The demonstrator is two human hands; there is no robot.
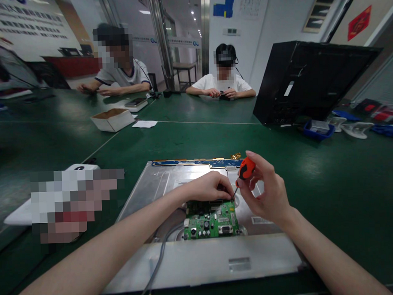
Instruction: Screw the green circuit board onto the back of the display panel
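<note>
My right hand grips a screwdriver by its orange and black handle. The shaft slants down to the upper right corner of a green circuit board. Beside that tip, my left hand has its fingers pinched together, and anything between them is hidden. The board lies on the silver metal back of a display panel. A grey cable runs from the board's left side toward the front edge. Along the panel's far edge sits a narrow blue circuit strip.
A black monitor housing stands at the back right, near a blue tray. An open white box and a paper lie at the back left. Two people work across the green table. A white device is at left.
</note>
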